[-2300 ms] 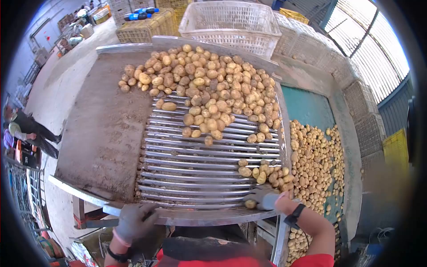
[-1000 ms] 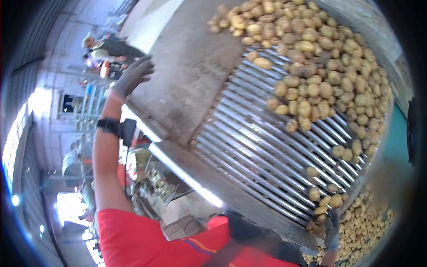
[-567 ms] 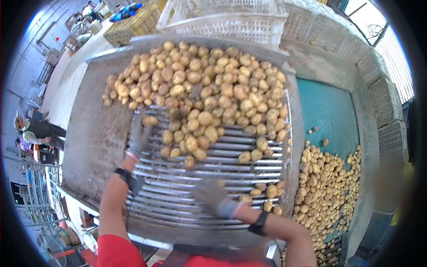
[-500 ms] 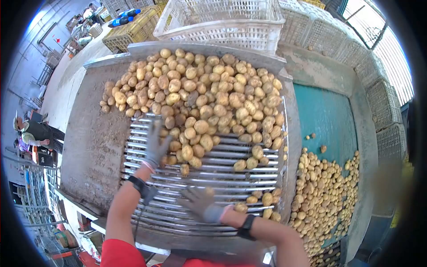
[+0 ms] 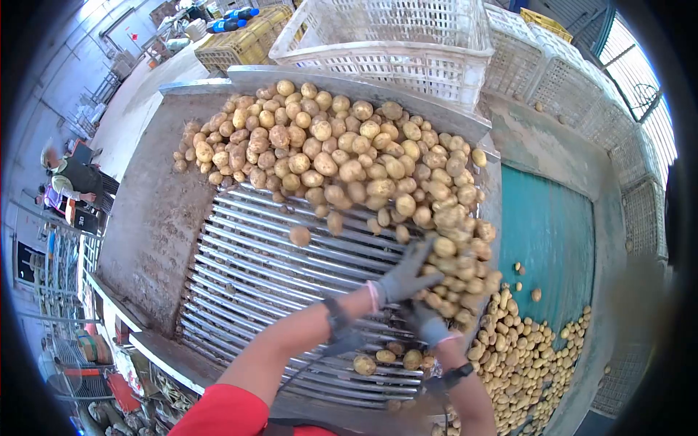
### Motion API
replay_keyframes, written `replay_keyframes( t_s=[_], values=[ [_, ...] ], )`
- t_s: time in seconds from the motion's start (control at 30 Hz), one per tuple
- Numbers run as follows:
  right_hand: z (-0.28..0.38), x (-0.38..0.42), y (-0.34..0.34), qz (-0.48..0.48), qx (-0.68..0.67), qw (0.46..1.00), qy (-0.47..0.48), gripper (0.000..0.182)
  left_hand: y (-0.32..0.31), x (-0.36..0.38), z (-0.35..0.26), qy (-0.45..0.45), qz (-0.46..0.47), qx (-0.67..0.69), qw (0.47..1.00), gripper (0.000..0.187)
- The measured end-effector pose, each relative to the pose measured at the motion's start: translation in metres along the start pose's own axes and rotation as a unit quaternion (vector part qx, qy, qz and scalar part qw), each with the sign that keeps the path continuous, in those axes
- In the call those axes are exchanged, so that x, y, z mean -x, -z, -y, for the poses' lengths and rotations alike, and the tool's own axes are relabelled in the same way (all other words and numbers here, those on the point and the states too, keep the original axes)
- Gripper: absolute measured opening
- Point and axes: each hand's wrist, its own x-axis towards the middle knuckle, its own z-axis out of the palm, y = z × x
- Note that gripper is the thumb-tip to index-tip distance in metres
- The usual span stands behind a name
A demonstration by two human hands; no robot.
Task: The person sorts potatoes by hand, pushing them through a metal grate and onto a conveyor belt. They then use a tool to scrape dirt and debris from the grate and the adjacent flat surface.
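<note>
Both of my hands wear grey gloves and are at the right side of the metal roller grate (image 5: 276,254). My left hand (image 5: 408,277) has its fingers spread and touches a cluster of potatoes (image 5: 458,269) at the grate's right edge. Just below it, my right hand (image 5: 427,323) lies near the lower part of that cluster, its fingers partly hidden and blurred. A large heap of potatoes (image 5: 327,145) covers the upper part of the grate. Several loose potatoes (image 5: 385,356) rest on the rollers near my right wrist.
To the right, a green chute (image 5: 545,225) holds many potatoes (image 5: 516,363). A white plastic crate (image 5: 385,54) stands behind the heap, with more crates (image 5: 574,87) at the right. A yellow crate (image 5: 243,40) is at the upper left. Another person (image 5: 76,174) is at the far left.
My left hand has moved right across the grate, and my right hand has shifted right too. Potatoes from the middle are now bunched at the right edge. The camera view has tilted and shifted.
</note>
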Motion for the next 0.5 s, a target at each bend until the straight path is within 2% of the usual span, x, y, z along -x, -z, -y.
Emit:
replay_keyframes(
  t_s=[0.07, 0.1, 0.13, 0.17, 0.2, 0.27, 0.3, 0.33, 0.37, 0.4, 0.43, 0.5],
  values=[
    [-0.013, 0.022, 0.043, -0.063, -0.089, 0.965, -0.237, 0.035, -0.005, 0.003, -0.014, -0.027, 0.083, 0.049, 0.995, 0.083],
    [-0.051, 0.028, 0.040, -0.068, -0.037, 0.969, -0.234, 0.036, -0.003, 0.004, -0.027, -0.038, 0.121, 0.074, 0.989, 0.081],
    [-0.107, 0.044, 0.022, -0.105, 0.080, 0.968, -0.215, 0.040, 0.016, 0.009, -0.044, -0.068, 0.104, 0.006, 0.992, 0.074],
    [-0.163, 0.061, 0.005, -0.145, 0.197, 0.948, -0.206, 0.044, 0.041, 0.017, -0.055, -0.077, 0.071, 0.002, 0.994, 0.071],
    [-0.159, 0.072, 0.027, -0.209, 0.119, 0.934, -0.265, 0.047, 0.070, 0.026, -0.059, -0.085, 0.038, -0.005, 0.996, 0.069],
    [-0.148, 0.088, 0.067, -0.366, -0.091, 0.866, -0.328, 0.055, 0.134, 0.051, -0.030, -0.069, -0.107, 0.030, 0.991, 0.067],
    [-0.148, 0.093, 0.078, -0.408, -0.133, 0.841, -0.330, 0.059, 0.181, 0.064, -0.025, -0.059, -0.180, -0.100, 0.977, 0.062],
    [-0.141, 0.092, 0.086, -0.430, -0.151, 0.827, -0.329, 0.064, 0.218, 0.082, -0.014, -0.064, -0.276, -0.132, 0.950, 0.063],
    [-0.144, 0.092, 0.086, -0.437, -0.084, 0.839, -0.313, 0.063, 0.262, 0.102, -0.002, -0.035, -0.336, -0.156, 0.928, 0.068],
    [-0.131, 0.080, 0.091, -0.437, -0.136, 0.840, -0.291, 0.062, 0.305, 0.118, 0.005, -0.004, -0.389, -0.096, 0.916, 0.074],
    [-0.110, 0.061, 0.101, -0.436, -0.186, 0.838, -0.269, 0.061, 0.347, 0.132, -0.007, 0.065, -0.411, -0.212, 0.885, 0.074],
    [-0.026, 0.008, 0.118, -0.438, -0.157, 0.870, -0.161, 0.061, 0.424, 0.166, 0.019, 0.049, -0.508, -0.228, 0.829, 0.073]
  ],
)
